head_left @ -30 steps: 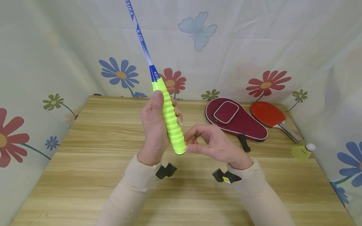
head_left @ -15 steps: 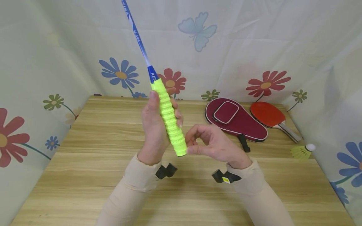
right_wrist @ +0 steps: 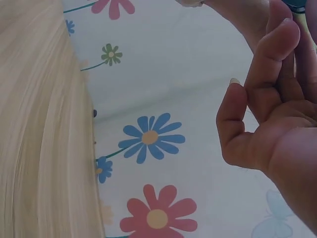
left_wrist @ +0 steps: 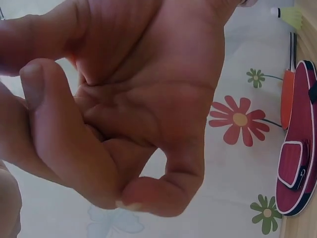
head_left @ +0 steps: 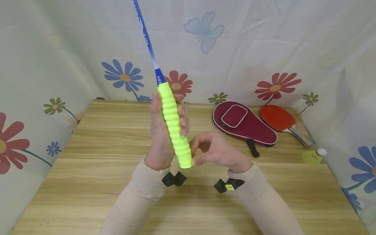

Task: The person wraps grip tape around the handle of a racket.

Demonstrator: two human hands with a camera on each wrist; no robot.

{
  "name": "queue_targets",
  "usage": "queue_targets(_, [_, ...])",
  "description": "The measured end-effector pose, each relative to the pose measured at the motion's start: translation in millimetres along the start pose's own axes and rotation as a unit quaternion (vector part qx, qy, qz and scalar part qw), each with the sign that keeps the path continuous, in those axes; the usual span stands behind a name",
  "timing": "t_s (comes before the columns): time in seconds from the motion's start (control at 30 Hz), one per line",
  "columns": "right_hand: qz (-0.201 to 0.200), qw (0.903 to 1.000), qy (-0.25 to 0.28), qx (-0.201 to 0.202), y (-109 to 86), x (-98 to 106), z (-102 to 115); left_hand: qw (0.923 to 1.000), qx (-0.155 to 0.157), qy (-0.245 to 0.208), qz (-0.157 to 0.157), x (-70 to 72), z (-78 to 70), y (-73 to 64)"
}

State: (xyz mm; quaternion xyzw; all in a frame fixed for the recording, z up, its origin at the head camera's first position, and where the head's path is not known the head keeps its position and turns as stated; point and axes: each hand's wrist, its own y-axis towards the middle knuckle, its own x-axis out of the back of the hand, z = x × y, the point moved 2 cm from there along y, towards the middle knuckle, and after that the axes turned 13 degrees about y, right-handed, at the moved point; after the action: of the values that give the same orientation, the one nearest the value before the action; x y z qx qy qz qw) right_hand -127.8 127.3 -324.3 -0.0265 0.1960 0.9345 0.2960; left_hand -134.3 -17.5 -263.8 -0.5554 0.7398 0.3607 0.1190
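A badminton racket (head_left: 150, 49) with a blue shaft leans up and left in the head view, its head outside the frame. Ridged neon-yellow grip tape (head_left: 171, 124) covers the handle. My left hand (head_left: 161, 133) holds the handle from behind, thumb on its left side and fingers around its right. At the butt end, my right hand (head_left: 218, 151) pinches the handle's right edge between thumb and curled fingers; the exact contact is partly hidden. The left wrist view is mostly filled by a palm with bent fingers, and the grip tape is not visible there.
On the wooden table (head_left: 102, 147) at the back right lie a dark red zipped paddle case (head_left: 252, 127) with a black strap (head_left: 253, 148), a red table tennis paddle (head_left: 277, 118) and a yellow shuttlecock (head_left: 312, 156). A flowered curtain (head_left: 235, 65) stands behind.
The racket has turned about its length, and its butt has dropped slightly. My left thumb has shifted from the handle's front to its left side. My right hand has moved slightly left.
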Motion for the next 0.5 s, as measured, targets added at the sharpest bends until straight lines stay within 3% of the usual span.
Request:
queue_targets(0.2, [0.003,0.9998,0.021,-0.001,2.8,-1.2,-1.4,0.9999,0.007,0.005,0.012,-1.4,-1.3,-1.3])
queue_targets(0.4, [0.028,0.9992,-0.023,0.014,0.2,-0.5,3.9,0.9999,0.003,0.008,0.015,1.5,-1.0,-1.0])
queue_targets(0.5, [0.024,0.9986,-0.047,0.002,-3.4,2.4,6.5,0.9995,0.000,0.027,0.014,3.2,-1.4,-1.0])
